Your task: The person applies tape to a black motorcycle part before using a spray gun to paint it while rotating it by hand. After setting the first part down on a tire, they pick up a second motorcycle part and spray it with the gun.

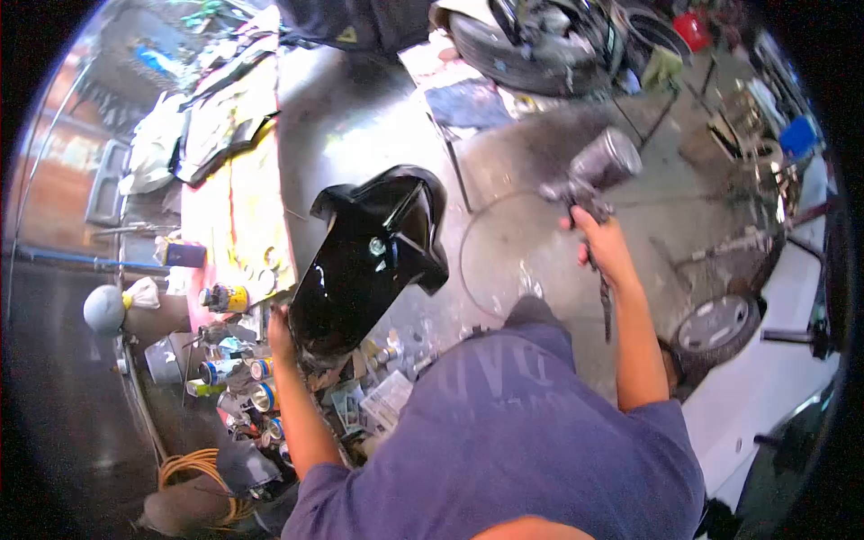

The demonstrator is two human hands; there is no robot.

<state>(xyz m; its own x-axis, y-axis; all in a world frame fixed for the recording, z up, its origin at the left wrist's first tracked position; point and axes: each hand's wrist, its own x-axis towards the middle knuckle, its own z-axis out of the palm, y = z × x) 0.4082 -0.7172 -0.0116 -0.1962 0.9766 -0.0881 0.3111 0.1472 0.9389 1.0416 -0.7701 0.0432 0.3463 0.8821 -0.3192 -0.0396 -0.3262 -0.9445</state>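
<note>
A glossy black motorcycle fender (pixel 360 261) is held out in front of me, its broad winged end pointing away. My left hand (pixel 283 335) is at its near left edge, with the fingers mostly hidden behind it. On the other side, my right hand (pixel 601 243) is closed around the handle of a spray gun (pixel 576 191). The gun carries a grey paint cup (pixel 608 156) tilted up to the right. Between the gun and the fender there is a gap. A thin hose hangs below the gun handle.
A paint-stained table (pixel 236 202) at left bears dark panels and a yellow-labelled can (pixel 225 298). Several paint cans (pixel 265 396) crowd the floor below. A tyre (pixel 531 58) lies at the back; a wheel (pixel 720 326) and white car panel (pixel 729 414) are at right. A hose (pixel 463 261) loops across the floor.
</note>
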